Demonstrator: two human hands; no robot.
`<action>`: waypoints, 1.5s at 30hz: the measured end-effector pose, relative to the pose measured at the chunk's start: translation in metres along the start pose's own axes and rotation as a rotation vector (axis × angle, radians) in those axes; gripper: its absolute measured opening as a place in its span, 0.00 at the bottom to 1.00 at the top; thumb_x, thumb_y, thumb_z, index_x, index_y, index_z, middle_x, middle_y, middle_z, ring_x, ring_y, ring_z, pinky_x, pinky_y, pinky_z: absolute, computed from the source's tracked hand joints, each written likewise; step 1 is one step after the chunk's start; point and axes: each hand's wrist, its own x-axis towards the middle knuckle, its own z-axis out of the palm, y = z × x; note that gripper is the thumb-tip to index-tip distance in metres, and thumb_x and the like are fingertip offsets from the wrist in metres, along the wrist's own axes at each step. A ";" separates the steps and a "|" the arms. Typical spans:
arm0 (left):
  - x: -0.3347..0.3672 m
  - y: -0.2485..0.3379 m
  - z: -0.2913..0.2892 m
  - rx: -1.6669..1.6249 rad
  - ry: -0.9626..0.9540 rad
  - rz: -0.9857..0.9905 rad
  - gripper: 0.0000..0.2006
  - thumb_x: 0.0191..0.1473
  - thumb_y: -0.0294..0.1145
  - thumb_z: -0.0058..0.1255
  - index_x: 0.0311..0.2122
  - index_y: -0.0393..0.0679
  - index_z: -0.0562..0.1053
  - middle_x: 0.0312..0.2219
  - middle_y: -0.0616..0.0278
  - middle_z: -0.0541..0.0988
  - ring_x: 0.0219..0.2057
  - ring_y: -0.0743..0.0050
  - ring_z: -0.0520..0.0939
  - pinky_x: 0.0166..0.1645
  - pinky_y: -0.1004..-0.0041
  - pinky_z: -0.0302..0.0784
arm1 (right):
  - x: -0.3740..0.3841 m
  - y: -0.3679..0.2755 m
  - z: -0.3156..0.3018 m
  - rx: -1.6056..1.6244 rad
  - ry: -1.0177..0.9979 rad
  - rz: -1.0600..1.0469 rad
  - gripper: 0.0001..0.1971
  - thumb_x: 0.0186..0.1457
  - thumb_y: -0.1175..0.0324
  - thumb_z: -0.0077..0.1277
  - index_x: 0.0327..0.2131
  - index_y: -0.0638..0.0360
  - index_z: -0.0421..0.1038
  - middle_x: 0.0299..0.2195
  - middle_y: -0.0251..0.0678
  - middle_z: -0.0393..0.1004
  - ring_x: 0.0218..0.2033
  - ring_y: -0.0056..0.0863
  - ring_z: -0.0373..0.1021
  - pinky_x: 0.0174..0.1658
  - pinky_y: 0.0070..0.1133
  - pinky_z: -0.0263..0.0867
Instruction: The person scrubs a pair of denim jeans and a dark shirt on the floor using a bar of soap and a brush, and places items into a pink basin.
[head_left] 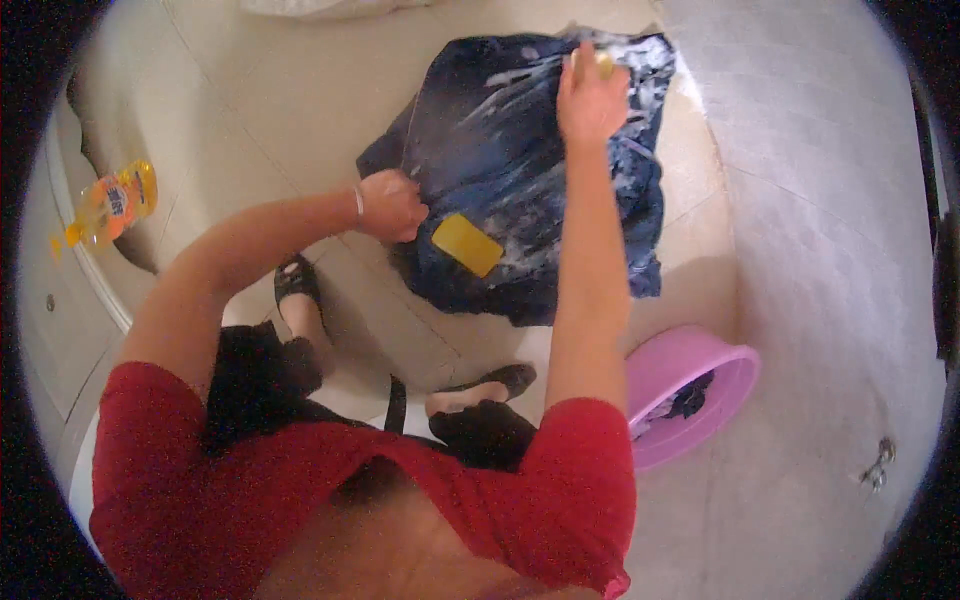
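A dark blue garment [480,130] lies spread on the tiled floor, streaked with white lather toward its far right corner and down its right side. My left hand [393,206] is closed at the garment's left edge, apparently gripping the cloth. Over the lathered far right part, my right hand [594,100] is closed around a small pale yellow thing [604,63], mostly covered by the fingers, so its kind does not show. Close to my left hand, a yellow rectangular block [467,245], soap or sponge, rests on the cloth.
A pink plastic basin [738,385] with dark cloth inside stands tilted at the right. On the left is a clear bottle [117,203] of yellow-orange liquid. My feet in dark shoes [297,280] are just below the garment. A metal fixture [880,465] shows at the lower right.
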 end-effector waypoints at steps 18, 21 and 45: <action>0.012 -0.007 -0.154 -0.518 0.419 -0.235 0.25 0.51 0.43 0.45 0.52 0.44 0.61 0.51 0.56 0.64 0.54 0.65 0.61 0.57 0.68 0.56 | -0.026 -0.019 -0.069 0.845 -0.093 0.575 0.14 0.44 0.64 0.53 0.19 0.66 0.65 0.18 0.37 0.67 0.21 0.26 0.61 0.27 0.22 0.58; 0.064 0.028 -0.124 -0.749 0.682 -0.065 0.36 0.48 0.47 0.51 0.56 0.36 0.53 0.46 0.52 0.67 0.49 0.70 0.65 0.52 0.75 0.59 | -0.030 -0.068 -0.108 1.027 -0.196 0.366 0.13 0.46 0.63 0.51 0.24 0.66 0.66 0.21 0.48 0.69 0.24 0.38 0.66 0.31 0.27 0.61; 0.127 0.140 -0.061 -2.297 1.002 -0.245 0.17 0.55 0.43 0.40 0.33 0.36 0.71 0.27 0.57 0.75 0.31 0.76 0.75 0.38 0.76 0.70 | -0.070 -0.051 -0.165 0.805 -0.102 0.747 0.20 0.47 0.56 0.49 0.14 0.64 0.66 0.10 0.42 0.62 0.12 0.34 0.56 0.19 0.29 0.57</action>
